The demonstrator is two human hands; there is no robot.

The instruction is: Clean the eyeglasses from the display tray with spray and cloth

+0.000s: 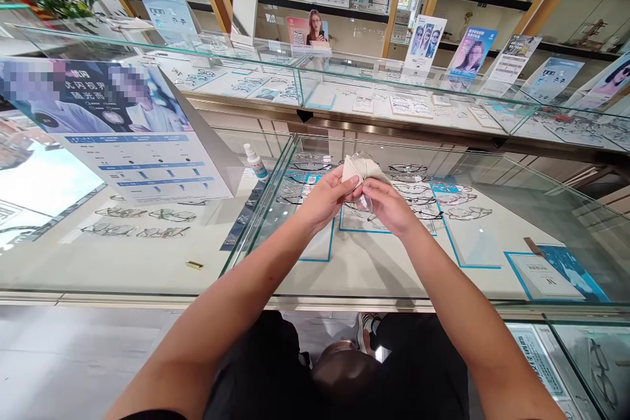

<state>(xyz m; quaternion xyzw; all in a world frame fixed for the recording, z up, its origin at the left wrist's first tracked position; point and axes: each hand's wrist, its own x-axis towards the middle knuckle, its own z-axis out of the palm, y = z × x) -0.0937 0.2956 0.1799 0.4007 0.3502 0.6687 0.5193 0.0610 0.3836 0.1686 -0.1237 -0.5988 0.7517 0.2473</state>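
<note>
Above the glass counter, both hands meet around a cream cloth and a pair of thin-rimmed eyeglasses. One clear lens shows just below the fingers, and a fine wire part lies over the cloth. My left hand is closed, its thumb pressed at the cloth's lower left edge. My right hand is closed too, fingers pinched together at the lens, with cloth spreading above them. The fingers hide much of the eyeglasses. Beneath, inside the case, several spectacle frames lie in rows.
A spray bottle stands on the counter to the left, near a large folded display card. A small gold-coloured piece lies farther forward. Another glass showcase with upright cards runs behind. A round stool is below me.
</note>
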